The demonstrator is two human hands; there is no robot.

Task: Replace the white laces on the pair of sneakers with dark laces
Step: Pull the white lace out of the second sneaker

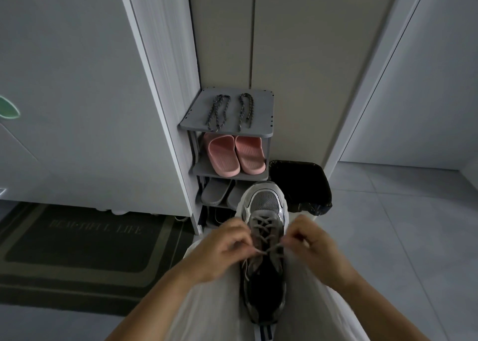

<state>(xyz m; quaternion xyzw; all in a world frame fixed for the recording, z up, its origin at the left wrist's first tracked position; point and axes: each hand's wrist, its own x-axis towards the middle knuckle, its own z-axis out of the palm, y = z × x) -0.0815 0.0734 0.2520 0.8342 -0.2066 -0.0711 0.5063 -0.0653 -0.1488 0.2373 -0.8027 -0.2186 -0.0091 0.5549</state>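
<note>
A grey and white sneaker (263, 206) lies between my knees, toe pointing away, with a white lace (262, 233) crossed through its eyelets. My left hand (222, 250) pinches one lace end at the top of the lacing. My right hand (314, 245) pinches the other end on the opposite side. Two dark twisted laces (218, 113) (245, 110) lie side by side on the top shelf of a small grey shoe rack (227, 129) ahead. No second sneaker shows plainly.
Pink slippers (236, 157) sit on the rack's second shelf, grey slippers (217, 192) below. A black-lined bin (301, 182) stands right of the rack. A dark doormat (80, 247) lies on the floor at left. Pale tiled floor spreads to the right.
</note>
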